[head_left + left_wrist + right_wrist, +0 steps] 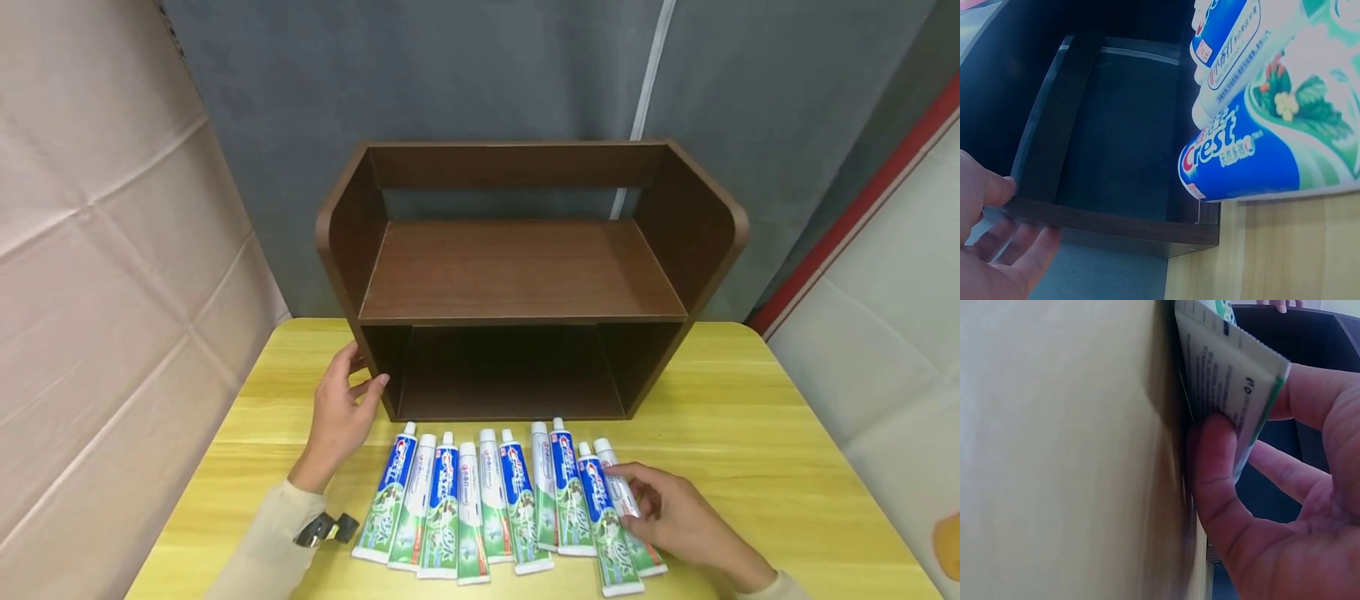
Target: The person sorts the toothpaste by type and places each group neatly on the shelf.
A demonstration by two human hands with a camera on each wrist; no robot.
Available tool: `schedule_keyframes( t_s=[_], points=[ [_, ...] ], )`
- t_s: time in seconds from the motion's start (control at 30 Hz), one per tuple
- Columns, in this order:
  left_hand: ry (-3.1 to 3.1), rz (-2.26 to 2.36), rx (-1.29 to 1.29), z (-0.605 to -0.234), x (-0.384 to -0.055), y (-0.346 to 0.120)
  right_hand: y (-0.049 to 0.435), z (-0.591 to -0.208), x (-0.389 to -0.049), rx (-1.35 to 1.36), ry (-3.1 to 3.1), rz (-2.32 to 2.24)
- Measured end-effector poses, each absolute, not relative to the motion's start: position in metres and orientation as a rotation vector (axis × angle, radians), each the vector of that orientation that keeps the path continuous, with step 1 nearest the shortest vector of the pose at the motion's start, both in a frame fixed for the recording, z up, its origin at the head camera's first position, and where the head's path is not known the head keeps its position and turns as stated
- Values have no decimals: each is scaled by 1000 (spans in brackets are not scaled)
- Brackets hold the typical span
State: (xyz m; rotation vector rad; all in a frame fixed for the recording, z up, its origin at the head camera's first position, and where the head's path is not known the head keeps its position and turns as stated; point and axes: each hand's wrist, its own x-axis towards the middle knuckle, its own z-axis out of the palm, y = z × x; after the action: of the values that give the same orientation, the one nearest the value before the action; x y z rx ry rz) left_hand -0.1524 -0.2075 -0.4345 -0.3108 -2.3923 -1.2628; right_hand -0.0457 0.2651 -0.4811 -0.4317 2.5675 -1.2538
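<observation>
A dark brown two-tier shelf stands behind a row of toothpaste tubes. My left hand grips its left side panel near the bottom, thumb on the inner side and fingers outside; the left wrist view shows the panel's edge between them. At the row's right end, my right hand pinches a white-and-green toothpaste tube. In the right wrist view, the flat end of a tube tilts off the table between thumb and fingers. A blue, white and green Crest tube lies against it, partly overlapping it.
Several more tubes, blue Crest ones and white-and-green ones, lie side by side, caps toward the shelf. The yellow wood-grain table has a grey curtain behind it and pale cloth at the left.
</observation>
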Motion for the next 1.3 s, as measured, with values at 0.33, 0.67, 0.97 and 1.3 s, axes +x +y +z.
schedule_keyframes(
  t_s=[0.33,0.67,0.97,1.3],
  points=[
    [-2373,-1262,-338,-437,-154,-207,269,-483,-46,-444,2530,-1321],
    [-2353,-1242,-348,-439,-154,-208,271,-479,-42,-376,2511,-1295],
    [-2333,-1238,-356,-438,-154,-207,275,-477,-28,-413,2452,-1297],
    [-2322,-1252,-361,-440,-156,-207,275,-476,-25,-298,2399,-1296]
  ],
)
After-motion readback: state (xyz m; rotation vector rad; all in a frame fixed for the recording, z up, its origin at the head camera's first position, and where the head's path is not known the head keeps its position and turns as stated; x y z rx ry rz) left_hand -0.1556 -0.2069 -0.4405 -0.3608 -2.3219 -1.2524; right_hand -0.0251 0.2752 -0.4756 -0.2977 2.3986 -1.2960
